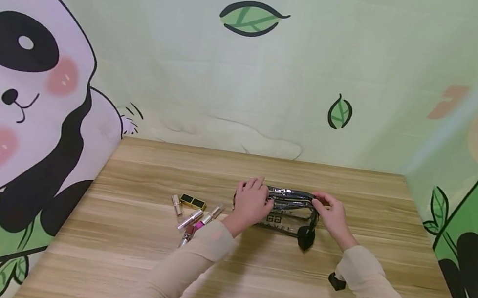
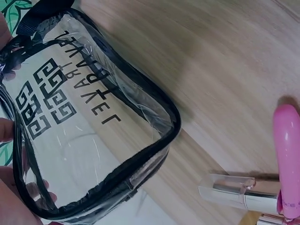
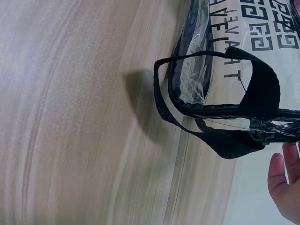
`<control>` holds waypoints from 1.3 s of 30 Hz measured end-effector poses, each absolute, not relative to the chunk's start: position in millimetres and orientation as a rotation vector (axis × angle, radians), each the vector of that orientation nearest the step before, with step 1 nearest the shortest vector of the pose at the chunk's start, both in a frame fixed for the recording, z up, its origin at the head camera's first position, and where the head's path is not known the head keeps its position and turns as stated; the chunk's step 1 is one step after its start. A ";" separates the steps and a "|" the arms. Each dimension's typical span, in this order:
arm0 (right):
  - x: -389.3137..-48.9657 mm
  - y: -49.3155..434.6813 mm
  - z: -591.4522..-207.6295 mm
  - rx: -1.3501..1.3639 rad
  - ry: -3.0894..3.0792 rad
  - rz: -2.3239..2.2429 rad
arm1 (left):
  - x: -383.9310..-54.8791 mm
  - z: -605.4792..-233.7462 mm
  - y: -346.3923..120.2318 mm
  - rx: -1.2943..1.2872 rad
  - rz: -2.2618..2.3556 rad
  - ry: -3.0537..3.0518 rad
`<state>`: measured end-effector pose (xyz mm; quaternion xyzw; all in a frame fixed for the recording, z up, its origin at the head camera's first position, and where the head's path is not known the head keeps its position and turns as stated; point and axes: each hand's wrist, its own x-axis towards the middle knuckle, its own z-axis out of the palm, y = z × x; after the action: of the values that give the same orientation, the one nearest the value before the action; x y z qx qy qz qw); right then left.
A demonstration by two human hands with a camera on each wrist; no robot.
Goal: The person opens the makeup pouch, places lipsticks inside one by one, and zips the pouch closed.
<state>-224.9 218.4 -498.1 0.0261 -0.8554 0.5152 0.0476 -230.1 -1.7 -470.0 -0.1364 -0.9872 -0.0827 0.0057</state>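
Note:
A see-through travel pouch (image 1: 285, 223) with black trim stands on the wooden table, zipper edge up. Black "TRAVEL" lettering and a square emblem mark its front. My left hand (image 1: 252, 202) grips the pouch's left end; in the left wrist view its fingertips (image 2: 35, 190) show through the clear plastic. At the opposite end, my right hand (image 1: 332, 216) pinches the top corner by the zipper between thumb and fingers. A black strap loop (image 3: 161, 101) hangs from that end, below the right hand. Nothing shows inside the pouch.
Left of the pouch lie several lipstick tubes (image 1: 190, 219), a black and gold case (image 1: 192, 202) and a pink tube (image 2: 287, 154), partly behind the left sleeve (image 1: 190, 261). A small dark piece (image 1: 336, 281) shows at the right cuff. A panda-print cloth (image 1: 178, 63) hangs behind the table.

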 end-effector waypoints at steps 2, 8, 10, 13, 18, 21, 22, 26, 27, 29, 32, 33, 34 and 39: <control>-224.6 218.2 -498.0 0.081 -2.611 1.565 | -231.0 -470.4 -0.1 -0.408 -0.256 -3.104; -223.9 218.7 -498.5 0.096 -2.637 1.542 | -232.2 -469.8 3.7 -0.363 -0.237 -3.135; -223.4 218.7 -497.8 0.094 -2.649 1.541 | -232.1 -469.2 4.6 -0.354 -0.238 -3.147; -221.4 217.2 -493.0 0.078 -2.659 1.553 | -231.2 -468.0 5.1 -0.351 -0.255 -3.156; -212.1 209.5 -475.4 0.065 -2.653 1.548 | -229.1 -468.0 3.8 -0.386 -0.285 -3.111; -206.8 205.3 -467.2 0.062 -2.655 1.537 | -227.8 -469.9 1.1 -0.417 -0.321 -3.055; -205.8 204.5 -465.5 0.060 -2.658 1.536 | -227.5 -470.8 0.0 -0.427 -0.336 -3.034; -204.9 204.2 -463.9 0.057 -2.664 1.541 | -227.6 -476.1 -4.6 -0.452 -0.403 -2.943; -206.1 205.0 -465.8 0.056 -2.664 1.538 | -227.8 -477.6 -5.4 -0.456 -0.409 -2.923; -210.8 209.3 -475.8 0.073 -2.659 1.518 | -227.5 -479.7 -6.7 -0.458 -0.426 -2.889; -218.3 215.3 -491.6 0.100 -2.655 1.480 | -226.5 -481.8 -7.5 -0.452 -0.446 -2.858; -220.5 217.4 -496.4 0.109 -2.654 1.470 | -226.2 -482.1 -7.7 -0.450 -0.454 -2.848; -221.8 218.8 -500.0 0.121 -2.653 1.457 | -226.1 -482.8 -7.8 -0.447 -0.460 -2.838; -222.0 219.3 -501.1 0.136 -2.645 1.440 | -228.2 -489.5 -8.4 -0.453 -0.477 -2.723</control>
<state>-222.0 219.3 -501.1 0.0449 -0.8756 0.4768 0.0632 -228.2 -8.4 -489.5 -0.1594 -0.9580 -0.1679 0.1693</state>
